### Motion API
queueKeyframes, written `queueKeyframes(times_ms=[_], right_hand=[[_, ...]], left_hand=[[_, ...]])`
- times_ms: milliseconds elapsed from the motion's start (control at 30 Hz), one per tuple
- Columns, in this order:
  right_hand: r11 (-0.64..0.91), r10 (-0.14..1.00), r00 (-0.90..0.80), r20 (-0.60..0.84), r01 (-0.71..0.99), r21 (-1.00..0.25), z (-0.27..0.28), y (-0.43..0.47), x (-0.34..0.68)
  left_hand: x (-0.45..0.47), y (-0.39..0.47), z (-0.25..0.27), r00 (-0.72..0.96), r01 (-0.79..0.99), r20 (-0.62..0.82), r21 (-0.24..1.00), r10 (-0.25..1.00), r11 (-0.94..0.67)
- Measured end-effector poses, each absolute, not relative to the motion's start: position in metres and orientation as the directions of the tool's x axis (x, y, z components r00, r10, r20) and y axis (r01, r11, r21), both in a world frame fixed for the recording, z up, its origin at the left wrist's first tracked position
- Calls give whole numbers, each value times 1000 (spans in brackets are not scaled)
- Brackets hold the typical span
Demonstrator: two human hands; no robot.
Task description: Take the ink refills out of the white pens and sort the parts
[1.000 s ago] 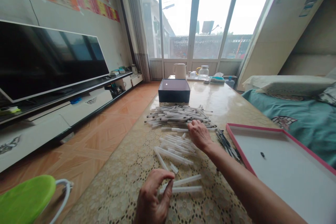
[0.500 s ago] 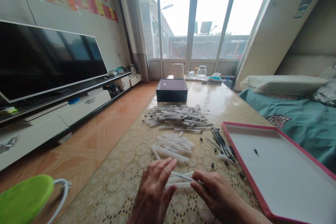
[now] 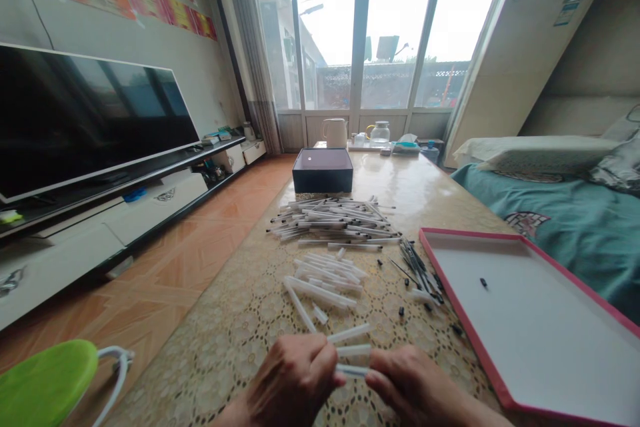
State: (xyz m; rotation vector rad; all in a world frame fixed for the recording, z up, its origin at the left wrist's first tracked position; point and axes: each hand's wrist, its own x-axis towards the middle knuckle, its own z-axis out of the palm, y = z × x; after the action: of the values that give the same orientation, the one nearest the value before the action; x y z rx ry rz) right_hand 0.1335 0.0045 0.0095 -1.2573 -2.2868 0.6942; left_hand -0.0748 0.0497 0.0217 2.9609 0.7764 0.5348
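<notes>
A thin pale tube point(image 3: 353, 371) is held over the near part of the surface point(image 3: 225, 340), between the left hand point(image 3: 300, 373) and the right hand point(image 3: 410, 380). Its left end is pinched by the fingers of the left hand, which are closed on it. Its right end is gripped by the fingers of the right hand, and those are pressed together on it too. Some fingertips are hidden.

Just past the held tube, two white tubes point(image 3: 354, 350) can be seen, partly covered by the left hand. Farther on, a small heap of clear tubes point(image 3: 327, 277) is spread out. Behind it, a big pile of white sticks with dark ends point(image 3: 335, 221) is seen, just in front of a dark blue box point(image 3: 323, 181).

To the right, a bunch of thin dark sticks point(image 3: 421, 268) is laid beside a flat white tray with a pink rim point(image 3: 550, 320). Little black bits point(image 3: 401, 311) are scattered near the bunch, and one small black piece point(image 3: 483, 283) is seen inside the tray.
</notes>
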Motion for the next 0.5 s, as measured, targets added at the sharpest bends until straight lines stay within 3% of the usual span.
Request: queueKeyframes(times_ms=[67, 200, 267, 367, 500], right_hand=[[490, 863, -481, 156, 720, -491, 2, 5, 133], [544, 839, -515, 176, 809, -222, 1, 4, 145], [531, 838, -487, 244, 832, -162, 5, 5, 161], [398, 879, -294, 375, 886, -239, 12, 12, 181], [322, 909, -164, 384, 861, -395, 13, 22, 174]], left_hand=[[-72, 47, 25, 806, 471, 305, 190, 508, -861], [-77, 49, 28, 745, 434, 313, 445, 590, -784], [-87, 57, 28, 674, 443, 296, 571, 677, -691], [-102, 72, 27, 464, 507, 268, 701, 844, -502], [-98, 80, 21, 481, 529, 257, 677, 838, -511]])
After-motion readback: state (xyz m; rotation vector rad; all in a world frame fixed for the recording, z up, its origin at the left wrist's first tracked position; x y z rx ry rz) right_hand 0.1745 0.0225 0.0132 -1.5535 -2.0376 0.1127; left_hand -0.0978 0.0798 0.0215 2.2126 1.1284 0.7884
